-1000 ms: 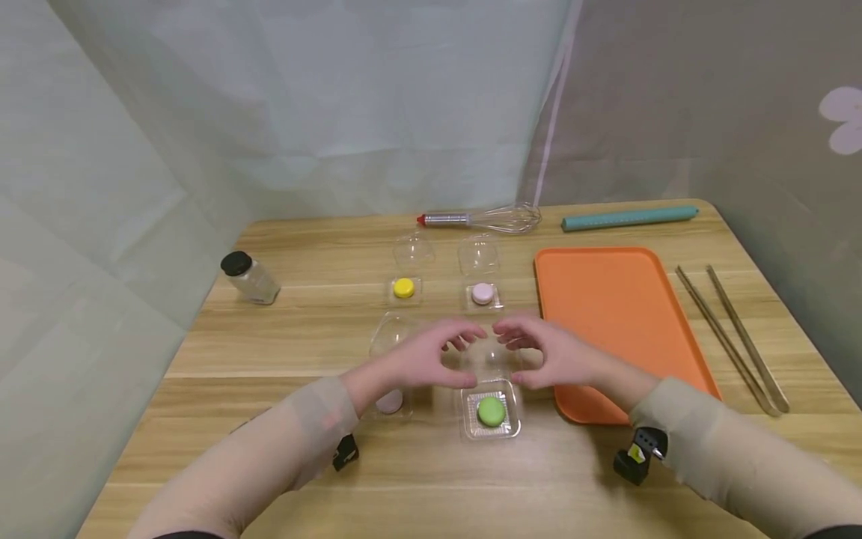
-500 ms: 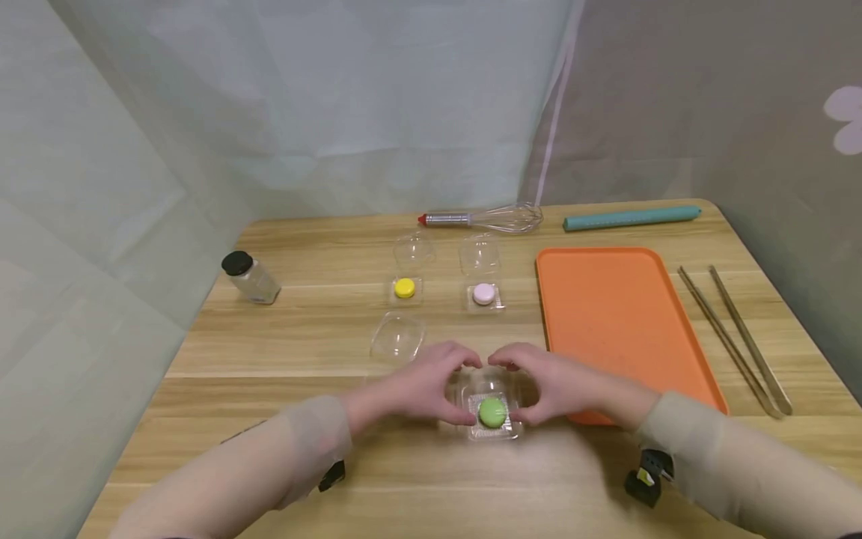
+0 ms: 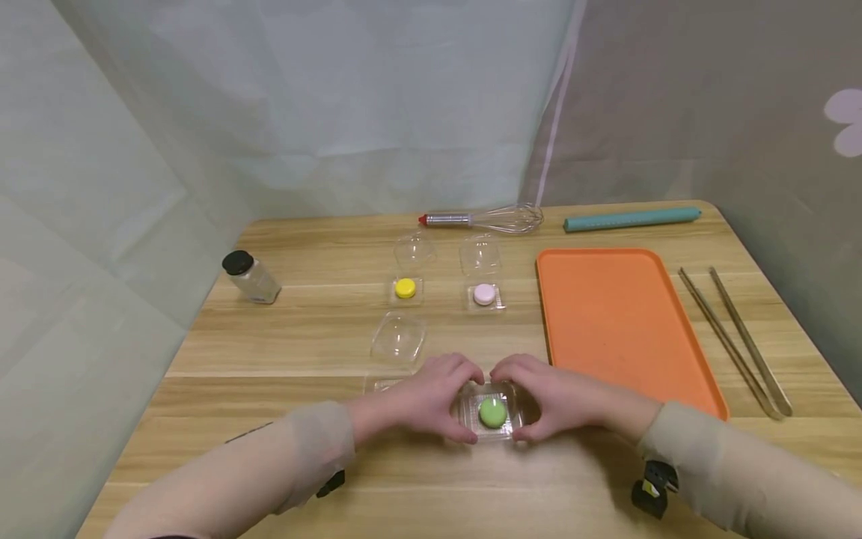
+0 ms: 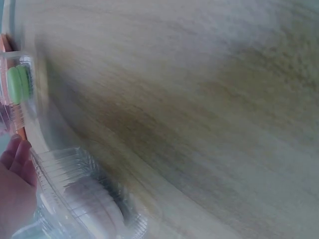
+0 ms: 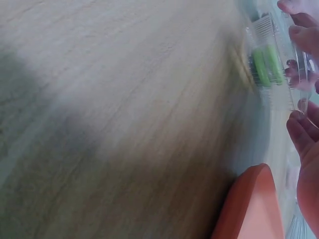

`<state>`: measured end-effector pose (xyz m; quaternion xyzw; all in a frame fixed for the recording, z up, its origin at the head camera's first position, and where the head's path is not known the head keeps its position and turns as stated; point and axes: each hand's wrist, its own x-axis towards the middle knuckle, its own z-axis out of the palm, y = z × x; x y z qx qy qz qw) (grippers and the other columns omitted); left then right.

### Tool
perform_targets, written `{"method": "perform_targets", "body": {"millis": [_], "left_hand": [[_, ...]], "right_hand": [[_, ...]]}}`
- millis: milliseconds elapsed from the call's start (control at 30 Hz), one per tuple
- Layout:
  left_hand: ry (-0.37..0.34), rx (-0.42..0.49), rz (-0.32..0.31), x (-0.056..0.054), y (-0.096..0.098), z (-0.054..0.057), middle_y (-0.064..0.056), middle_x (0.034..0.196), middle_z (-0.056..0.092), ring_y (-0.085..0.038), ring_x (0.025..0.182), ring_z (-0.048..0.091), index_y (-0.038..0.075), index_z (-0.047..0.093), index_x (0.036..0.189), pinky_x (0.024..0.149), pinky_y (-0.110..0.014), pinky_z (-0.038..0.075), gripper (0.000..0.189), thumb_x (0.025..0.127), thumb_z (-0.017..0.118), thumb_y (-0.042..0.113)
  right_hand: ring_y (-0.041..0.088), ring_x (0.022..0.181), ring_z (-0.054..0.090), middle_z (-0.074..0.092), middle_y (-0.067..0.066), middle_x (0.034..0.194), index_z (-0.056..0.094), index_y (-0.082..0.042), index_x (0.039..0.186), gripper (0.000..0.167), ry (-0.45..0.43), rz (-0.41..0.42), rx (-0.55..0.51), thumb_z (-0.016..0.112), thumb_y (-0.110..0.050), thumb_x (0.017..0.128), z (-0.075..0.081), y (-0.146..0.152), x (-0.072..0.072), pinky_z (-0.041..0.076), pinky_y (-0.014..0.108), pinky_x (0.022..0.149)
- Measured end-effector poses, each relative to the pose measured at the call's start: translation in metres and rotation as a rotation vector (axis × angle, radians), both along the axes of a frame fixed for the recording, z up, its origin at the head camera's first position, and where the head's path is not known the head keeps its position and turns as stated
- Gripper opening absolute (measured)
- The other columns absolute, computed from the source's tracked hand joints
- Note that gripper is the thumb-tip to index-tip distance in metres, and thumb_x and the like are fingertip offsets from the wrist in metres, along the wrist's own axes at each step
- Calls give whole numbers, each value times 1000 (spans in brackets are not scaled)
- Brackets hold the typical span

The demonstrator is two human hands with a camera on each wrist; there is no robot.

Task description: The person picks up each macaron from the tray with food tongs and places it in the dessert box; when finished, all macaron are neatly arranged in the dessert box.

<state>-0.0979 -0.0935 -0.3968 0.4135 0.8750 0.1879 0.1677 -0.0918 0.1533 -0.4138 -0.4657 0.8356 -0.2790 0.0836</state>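
Observation:
A green macaron (image 3: 493,412) sits in a clear plastic box (image 3: 491,436) at the front middle of the table, its lid folded down over the base. From the left, my left hand (image 3: 431,397) curls thumb and fingers around the box's side. My right hand (image 3: 555,397) does the same on the right; in the right wrist view its fingers (image 5: 304,132) are at the lid's rim. Beside my left hand is another clear box (image 4: 75,164) with a pale pink macaron (image 4: 94,204), lid open (image 3: 398,337); the hand hides most of it in the head view.
Behind are two open boxes with a yellow macaron (image 3: 405,288) and a pale pink macaron (image 3: 484,294). An orange tray (image 3: 606,314) and metal tongs (image 3: 734,337) lie right. A whisk (image 3: 481,218), teal cylinder (image 3: 633,218) and black-lidded jar (image 3: 251,277) stand farther off.
Both hands have come down and toward me, and the lid of the green macaron's box has swung from standing open behind to lying over the base. The other things stay put.

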Motion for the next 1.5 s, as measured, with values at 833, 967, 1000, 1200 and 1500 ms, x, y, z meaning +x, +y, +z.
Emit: {"method": "perform_targets", "body": {"millis": [833,967,1000,1200,1500], "left_hand": [[128,-85,-57,-10,5,-1,-2,119,50,-17,108,45,14,49,123,91,-34,36,71,69,76,51],[117,-95,-61,-9,4,-1,-3,120,49,-17,110,45,13,48,123,92,-34,36,71,70,75,51],[118,-95,-62,-9,4,-1,-3,120,49,-17,111,45,13,48,123,92,-34,36,70,71,75,51],[112,-86,-58,-8,3,-3,-3,121,49,-17,112,44,14,48,125,92,-34,35,71,71,75,51],[107,-97,-42,-8,0,-5,-2,126,48,-17,114,44,16,48,128,93,-34,34,73,72,74,53]], "right_hand": [[23,118,43,48,7,125,48,-6,122,70,57,-45,35,79,-40,68,-3,1,-3,40,38,99],[22,118,43,47,7,125,49,-7,121,67,76,-29,46,78,-43,71,-2,0,-2,41,38,98],[22,118,43,47,7,125,49,-8,120,67,73,-29,49,77,-43,72,-2,0,-2,41,38,98],[22,119,42,47,5,125,49,-7,118,67,42,-40,44,78,-45,72,-4,0,-1,40,38,99],[21,118,43,48,4,123,49,-7,119,69,78,-34,18,78,-47,71,-8,0,-3,40,37,99]]}}
